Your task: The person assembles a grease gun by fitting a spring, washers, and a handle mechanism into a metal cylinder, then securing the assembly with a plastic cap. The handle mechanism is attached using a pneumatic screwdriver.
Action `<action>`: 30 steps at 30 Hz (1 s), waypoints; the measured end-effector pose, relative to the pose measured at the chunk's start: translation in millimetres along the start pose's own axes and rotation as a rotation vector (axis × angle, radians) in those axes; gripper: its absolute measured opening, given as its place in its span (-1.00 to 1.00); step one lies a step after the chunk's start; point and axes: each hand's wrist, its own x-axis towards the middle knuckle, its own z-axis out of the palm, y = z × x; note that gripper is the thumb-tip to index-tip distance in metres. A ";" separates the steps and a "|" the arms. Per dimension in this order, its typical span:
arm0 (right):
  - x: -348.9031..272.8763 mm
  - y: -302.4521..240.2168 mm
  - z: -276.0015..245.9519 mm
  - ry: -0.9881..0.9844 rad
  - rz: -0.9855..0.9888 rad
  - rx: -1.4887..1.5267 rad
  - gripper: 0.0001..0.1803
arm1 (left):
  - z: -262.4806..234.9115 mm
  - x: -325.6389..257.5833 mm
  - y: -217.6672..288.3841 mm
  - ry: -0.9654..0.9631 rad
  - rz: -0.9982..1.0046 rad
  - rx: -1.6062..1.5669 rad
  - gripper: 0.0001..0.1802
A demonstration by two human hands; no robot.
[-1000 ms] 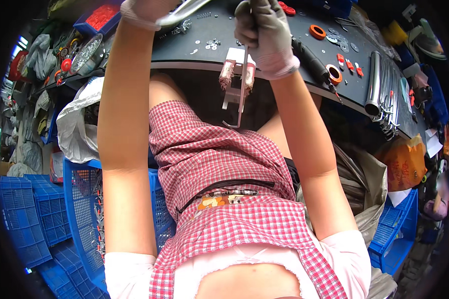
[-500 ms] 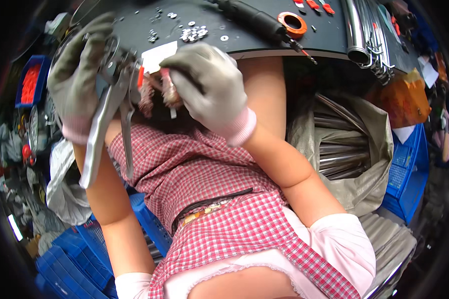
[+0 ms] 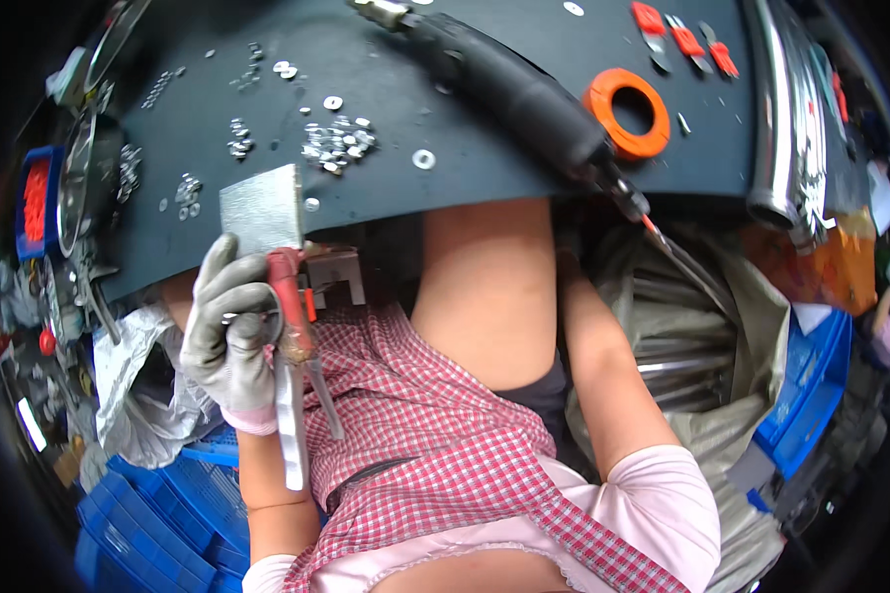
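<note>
My left hand [image 3: 229, 341], in a grey-white glove with a pink cuff, is closed around a plier-like tool [image 3: 289, 415] just off the table's near edge. Two long metal handles of the tool point down over my apron, and a red, worn-looking part [image 3: 287, 292] shows at its upper end. Above the fingertips is a flat silvery rectangular piece [image 3: 262, 210]; whether the tool grips it cannot be made out. My right forearm [image 3: 603, 346] reaches under the table edge between my thigh and a sack, and its hand is hidden.
On the dark table [image 3: 445, 128] lie small metal parts [image 3: 338, 143], a black power screwdriver [image 3: 514, 94], an orange ring [image 3: 627, 114] and red-handled pieces [image 3: 687, 40]. Metal tubes [image 3: 776, 119] line its right side. A sack of metal rods [image 3: 682, 326] stands right; blue crates [image 3: 163, 514] lie lower left.
My right hand has left the tool area and gone right, under the table edge. My left hand is lower, with the tool turned and its red part showing. More of the tabletop is in view.
</note>
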 end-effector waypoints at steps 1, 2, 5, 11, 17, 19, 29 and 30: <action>31.0 -14.1 5.7 0.034 -0.070 -0.041 -0.85 | 3.4 -1.7 -4.1 0.015 0.013 -0.025 -0.66; 57.2 -39.0 6.7 0.073 -0.144 -0.061 -0.85 | 3.6 1.9 -1.7 -0.019 0.006 -0.030 -0.72; 123.6 -126.6 -14.8 0.231 -0.322 -0.106 -0.85 | 2.4 9.3 9.6 -0.099 0.006 -0.043 -0.88; 168.4 -206.7 -55.8 0.451 -0.342 -0.397 -0.84 | 4.1 -5.8 6.5 -0.039 -0.059 -0.137 -0.81; 126.9 -179.9 -39.3 0.494 -0.279 -0.885 -0.83 | 8.2 4.0 12.8 -0.053 -0.101 -0.160 -0.79; 102.9 -162.9 -34.8 0.486 -0.264 -1.060 -0.82 | 8.9 7.9 12.1 -0.061 -0.078 -0.167 -0.80; -32.1 -15.5 -76.1 0.297 -0.163 -2.084 -0.80 | 0.3 8.3 7.9 -0.112 -0.048 -0.168 -0.79; -40.7 -1.3 -85.0 0.282 -0.151 -2.189 -0.80 | 0.4 7.2 5.4 -0.122 -0.045 -0.162 -0.80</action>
